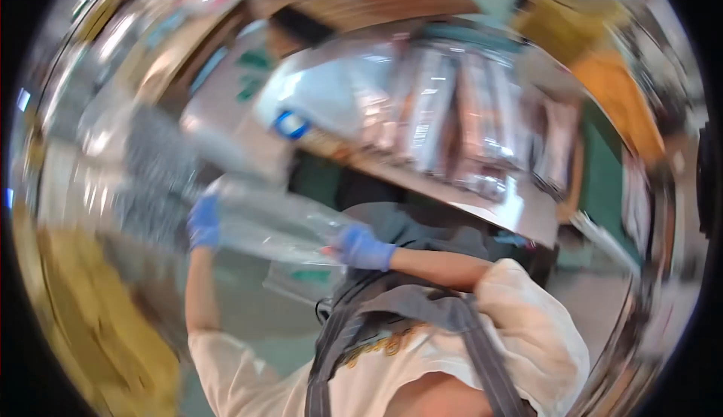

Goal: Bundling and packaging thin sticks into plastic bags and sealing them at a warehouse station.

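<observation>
A long clear plastic bag (pixel 263 225) stretches between my two hands, and a green print shows on its lower hanging part. My right hand (pixel 365 248), in a blue glove, is closed on the bag's right end in front of my body. At the bag's left end, my left hand (pixel 203 223), also gloved in blue, is closed on the plastic with the arm reaching out. Just beyond the left hand lies a grey bundle (pixel 154 172) under clear plastic, blurred by motion. The fingertips of both hands are hard to make out.
Ahead stands a table (pixel 482 217) bearing several clear-wrapped long packs (pixel 433 108) and a blue tape roll (pixel 291 124). Yellow sacks or sheets (pixel 98 319) lie at the lower left. An orange cloth-like thing (pixel 621 104) is at the far right. A dark flat object (pixel 301 27) lies farther back.
</observation>
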Action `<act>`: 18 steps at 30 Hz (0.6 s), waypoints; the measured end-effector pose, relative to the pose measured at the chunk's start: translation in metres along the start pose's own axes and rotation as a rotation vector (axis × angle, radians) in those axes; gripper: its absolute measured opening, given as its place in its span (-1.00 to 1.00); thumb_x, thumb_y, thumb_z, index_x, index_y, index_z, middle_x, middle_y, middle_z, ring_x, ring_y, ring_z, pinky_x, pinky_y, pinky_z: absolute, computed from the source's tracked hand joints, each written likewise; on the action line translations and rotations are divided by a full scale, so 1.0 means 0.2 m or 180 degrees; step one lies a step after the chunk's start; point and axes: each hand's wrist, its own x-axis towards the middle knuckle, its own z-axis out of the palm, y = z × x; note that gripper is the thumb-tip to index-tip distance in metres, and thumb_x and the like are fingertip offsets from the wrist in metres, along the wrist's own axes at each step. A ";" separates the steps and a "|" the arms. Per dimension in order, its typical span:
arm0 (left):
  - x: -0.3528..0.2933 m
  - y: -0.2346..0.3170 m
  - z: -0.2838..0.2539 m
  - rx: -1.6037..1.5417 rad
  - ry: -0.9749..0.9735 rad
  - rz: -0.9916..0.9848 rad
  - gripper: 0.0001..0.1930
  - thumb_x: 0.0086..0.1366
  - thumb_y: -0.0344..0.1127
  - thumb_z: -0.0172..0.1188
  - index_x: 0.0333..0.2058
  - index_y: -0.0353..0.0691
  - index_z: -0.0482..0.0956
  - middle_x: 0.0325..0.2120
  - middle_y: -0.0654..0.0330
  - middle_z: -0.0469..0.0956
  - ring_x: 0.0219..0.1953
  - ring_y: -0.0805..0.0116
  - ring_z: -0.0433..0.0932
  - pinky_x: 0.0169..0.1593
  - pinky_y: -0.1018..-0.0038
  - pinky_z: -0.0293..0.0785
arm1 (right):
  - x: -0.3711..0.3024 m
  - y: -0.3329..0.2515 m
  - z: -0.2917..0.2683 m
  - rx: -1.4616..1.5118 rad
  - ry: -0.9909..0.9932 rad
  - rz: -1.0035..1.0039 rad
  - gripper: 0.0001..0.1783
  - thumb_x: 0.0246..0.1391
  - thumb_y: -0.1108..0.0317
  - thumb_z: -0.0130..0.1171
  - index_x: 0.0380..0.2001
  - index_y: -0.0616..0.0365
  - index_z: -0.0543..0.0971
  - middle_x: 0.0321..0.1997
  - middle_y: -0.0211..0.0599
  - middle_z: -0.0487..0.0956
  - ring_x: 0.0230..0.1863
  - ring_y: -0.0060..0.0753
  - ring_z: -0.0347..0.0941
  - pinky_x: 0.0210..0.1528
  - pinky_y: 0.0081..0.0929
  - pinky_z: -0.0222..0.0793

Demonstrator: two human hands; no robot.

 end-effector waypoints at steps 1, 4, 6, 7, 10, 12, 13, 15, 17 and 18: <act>0.00 -0.40 -0.30 0.2225 -0.0053 0.0849 -0.75 0.03 -0.45 0.02 -0.27 -0.28 0.52 -0.26 0.07 0.52 -0.16 0.15 0.46 -0.01 0.37 0.32 | 0.15 -0.08 -0.06 0.0653 0.0475 -0.0113 -0.83 -0.03 0.25 0.02 -0.54 0.09 0.51 -0.65 -0.14 0.42 -0.66 -0.05 0.34 -0.57 -0.22 0.23; 0.35 -0.31 -0.18 0.3841 -0.1401 -0.0782 -0.71 -0.04 -0.32 0.15 -0.26 -0.16 0.53 -0.20 -0.01 0.47 -0.13 0.06 0.42 -0.03 0.34 0.32 | 0.07 -0.04 -0.23 0.0059 0.0769 0.0194 -0.86 -0.08 0.34 0.10 -0.55 0.17 0.43 -0.55 -0.12 0.40 -0.47 -0.15 0.38 -0.44 -0.29 0.24; 0.41 0.27 0.08 0.3408 -0.0223 -0.0556 -0.68 -0.10 -0.24 0.23 -0.29 -0.13 0.50 -0.10 -0.02 0.39 -0.08 0.06 0.37 -0.03 0.29 0.29 | -0.11 -0.17 -0.66 0.0240 0.2262 0.0131 -0.86 -0.10 0.36 0.13 -0.47 0.17 0.43 -0.47 -0.21 0.41 -0.39 -0.18 0.38 -0.39 -0.35 0.28; 0.43 0.49 0.15 0.2896 0.0271 0.0464 -0.68 -0.11 -0.25 0.24 -0.32 -0.15 0.48 -0.08 -0.01 0.36 -0.07 0.07 0.35 -0.02 0.28 0.28 | -0.25 -0.17 -0.89 -0.0076 0.2714 0.0455 -0.79 -0.12 0.35 0.16 -0.35 0.12 0.46 -0.40 -0.24 0.44 -0.33 -0.17 0.40 -0.31 -0.38 0.33; 0.19 1.30 0.61 -0.0066 -0.0140 0.1520 -0.77 -0.06 -0.39 0.17 -0.37 -0.26 0.43 -0.15 0.08 0.37 -0.13 0.11 0.35 -0.04 0.32 0.29 | -0.83 0.16 -1.42 -0.2719 0.3830 0.2738 -0.58 -0.09 0.15 0.17 -0.27 0.29 0.42 -0.31 -0.03 0.45 -0.27 0.00 0.38 -0.20 -0.25 0.32; 0.03 1.81 1.07 -0.0568 -0.1098 0.2930 -0.67 -0.07 -0.32 0.21 -0.27 -0.28 0.47 -0.10 0.05 0.36 -0.03 0.07 0.34 -0.01 0.34 0.29 | -1.39 0.40 -1.69 -0.3522 0.3929 0.3761 -0.29 -0.27 -0.03 0.28 -0.16 0.31 0.37 -0.24 0.10 0.42 -0.21 0.14 0.35 -0.16 -0.18 0.30; 0.03 1.89 1.32 -0.0556 -0.1153 0.3103 -0.63 -0.10 -0.29 0.25 -0.27 -0.29 0.47 -0.08 0.02 0.35 0.00 0.05 0.32 0.03 0.32 0.27 | -1.45 0.47 -1.78 -0.3050 0.3783 0.4475 -0.23 -0.34 -0.03 0.32 -0.14 0.33 0.34 -0.21 0.11 0.42 -0.16 0.12 0.34 -0.12 -0.21 0.29; 0.06 2.12 1.76 -0.0185 -0.1335 0.3034 -0.45 -0.11 -0.06 0.27 -0.13 -0.20 0.44 0.03 -0.03 0.27 0.11 0.02 0.20 0.16 0.21 0.06 | -1.52 0.58 -1.89 -0.2535 0.3602 0.5112 -0.16 -0.41 -0.03 0.35 -0.11 0.34 0.32 -0.19 0.12 0.42 -0.12 0.09 0.34 -0.07 -0.24 0.28; 0.14 2.15 2.12 0.0584 -0.1164 0.3626 -0.30 -0.04 0.20 0.07 -0.01 -0.19 0.37 0.09 -0.04 0.19 0.22 -0.01 -0.03 0.24 0.10 -0.27 | -1.50 0.70 -1.91 -0.1195 0.3589 0.5309 0.09 -0.44 -0.12 0.35 0.08 0.40 0.15 0.03 0.24 0.31 0.10 0.13 0.21 0.13 -0.27 0.14; 0.11 2.18 2.19 0.0565 -0.1211 0.3671 -0.30 -0.04 0.20 0.07 -0.01 -0.19 0.37 0.09 -0.04 0.19 0.22 -0.01 -0.03 0.24 0.10 -0.27 | -1.60 0.74 -1.91 -0.1186 0.3631 0.5361 0.09 -0.44 -0.12 0.35 0.08 0.40 0.15 0.03 0.24 0.31 0.10 0.13 0.21 0.13 -0.27 0.14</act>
